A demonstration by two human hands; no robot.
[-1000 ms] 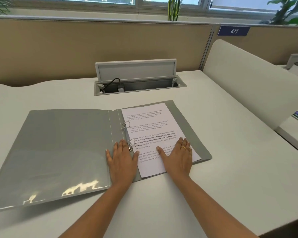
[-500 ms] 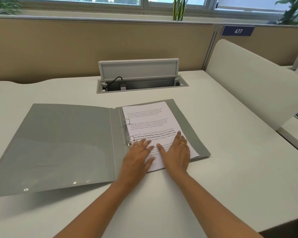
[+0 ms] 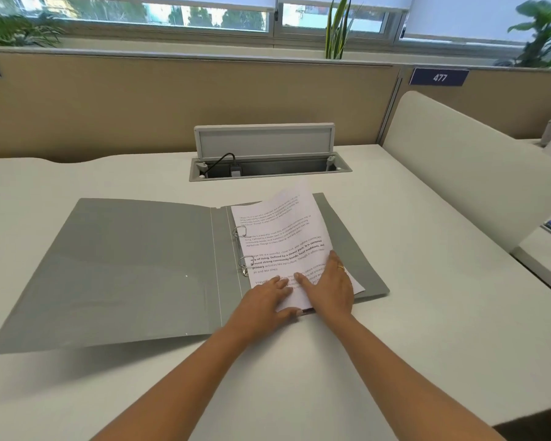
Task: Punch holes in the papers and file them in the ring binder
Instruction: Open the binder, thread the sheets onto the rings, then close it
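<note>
**Entry: filing step, late stage.**

- Nearest me: white desk [image 3: 299, 361], with both forearms reaching across it.
- Left hand [image 3: 263, 302]: fingers lie on the papers' near-left corner and the thumb is at the near edge, apparently pinching it.
- Right hand [image 3: 331, 289]: flat, fingers straight, pressing the sheets just beside the left hand and holding nothing.
- Papers [image 3: 280, 237]: on the right half of the open ring binder [image 3: 140, 265], with the left margin at the two rings [image 3: 240, 232]. The far corner curls up off the cover. I cannot tell whether the rings pass through the holes.
- No punch is in view.
- Judgement: the sheets are being seated. The next move calls for smoothing them flat, checking the rings, then swinging the left cover over.
- Beyond: open cable box [image 3: 268, 167] and tan partition [image 3: 172, 106].
</note>
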